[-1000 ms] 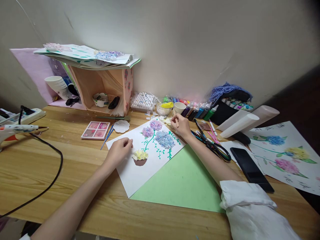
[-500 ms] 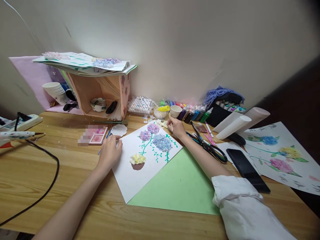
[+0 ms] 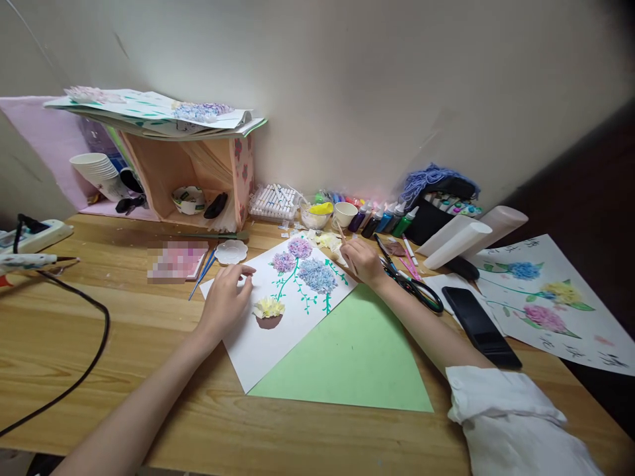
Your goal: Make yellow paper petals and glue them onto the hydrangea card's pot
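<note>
A white sheet of paper [image 3: 248, 357] bears pink-purple flowers [image 3: 299, 248], a blue flower [image 3: 317, 276] and green stems. Low on its left side, crumpled yellow petals [image 3: 268, 307] sit over a brown half-round shape [image 3: 270, 322]. My left hand [image 3: 229, 294] lies over the sheet's left edge, fingers loosely bent and apart, holding nothing. Closed round a thin wooden stick [image 3: 340, 233], my right hand [image 3: 363, 260] is at the sheet's upper right corner. Pale yellow paper bits [image 3: 328, 240] lie just left of the stick. Its lower end is partly hidden by my fingers.
Under the sheet is a green paper [image 3: 357, 363]. Scissors [image 3: 421, 294] and a phone [image 3: 479, 324] lie right of my right forearm. Paint bottles [image 3: 384, 219] and a white cup [image 3: 344, 213] stand behind. At left are a glue gun [image 3: 34, 262] and its black cable [image 3: 106, 330].
My right hand has drawn back slightly right and down, with the stick still in it. My left hand has shifted a little further over the sheet. The view has moved slightly.
</note>
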The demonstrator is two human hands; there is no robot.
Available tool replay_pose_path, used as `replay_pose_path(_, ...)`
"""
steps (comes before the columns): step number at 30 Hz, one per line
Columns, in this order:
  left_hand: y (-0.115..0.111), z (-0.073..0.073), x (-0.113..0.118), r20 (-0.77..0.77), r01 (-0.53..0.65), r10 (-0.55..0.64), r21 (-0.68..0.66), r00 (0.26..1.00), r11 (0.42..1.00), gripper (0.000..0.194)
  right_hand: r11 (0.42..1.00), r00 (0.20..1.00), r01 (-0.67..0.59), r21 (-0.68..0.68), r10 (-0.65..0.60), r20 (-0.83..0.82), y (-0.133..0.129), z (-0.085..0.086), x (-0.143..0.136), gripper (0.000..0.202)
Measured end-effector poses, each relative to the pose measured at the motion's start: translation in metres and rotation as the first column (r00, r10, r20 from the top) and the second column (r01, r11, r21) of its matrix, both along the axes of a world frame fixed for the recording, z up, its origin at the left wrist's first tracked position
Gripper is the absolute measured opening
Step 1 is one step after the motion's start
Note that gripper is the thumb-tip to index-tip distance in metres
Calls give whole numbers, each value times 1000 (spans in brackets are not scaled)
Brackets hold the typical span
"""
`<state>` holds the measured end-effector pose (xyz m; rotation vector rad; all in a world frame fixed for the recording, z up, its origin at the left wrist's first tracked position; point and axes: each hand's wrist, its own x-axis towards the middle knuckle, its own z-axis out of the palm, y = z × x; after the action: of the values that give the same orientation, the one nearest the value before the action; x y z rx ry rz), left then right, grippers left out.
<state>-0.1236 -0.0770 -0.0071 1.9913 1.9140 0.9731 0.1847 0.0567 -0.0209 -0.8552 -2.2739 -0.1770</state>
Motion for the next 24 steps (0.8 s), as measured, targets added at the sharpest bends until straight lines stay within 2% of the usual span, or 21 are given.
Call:
replay_pose_path(7, -1, 1, 3, 89, 44, -43, -13, 995, 999, 20, 998, 992, -2, 55, 10, -128, -9, -2, 3, 11)
replay_pose_path(10, -5, 6, 7, 136, 83, -80, -14, 987, 996, 20, 989, 967, -92, 115, 116, -226, -28, 6, -5, 13)
replay_pose_path(12, -9, 12, 14, 197, 150, -139, -40, 970, 988, 21, 973, 936, -162, 165, 204, -286, -47, 11, -17, 16)
replay_pose_path(14, -15, 17, 22, 334, 244, -192, -120, 923, 962, 26, 955, 899, -238, 176, 286, -333, -67, 15, -31, 19)
replay_pose_path(17, -21, 19, 34, 653, 435, -157, -289, 741, 853, 37, 905, 837, -402, 139, 425, -345, -92, 12, -54, 21)
replay_pose_path(20, -21, 16, 36, 782, 561, -138, -300, 608, 771, 38, 860, 800, -495, 126, 507, -321, -107, 4, -70, 21)
replay_pose_path(22, -20, 15, 33, 814, 574, -100, -310, 572, 758, 34, 848, 791, -520, 106, 525, -314, -111, -2, -76, 20)
replay_pose_path(24, -18, 16, 28, 806, 559, -58, -355, 589, 749, 32, 836, 785, -543, 77, 538, -307, -113, -5, -78, 19)
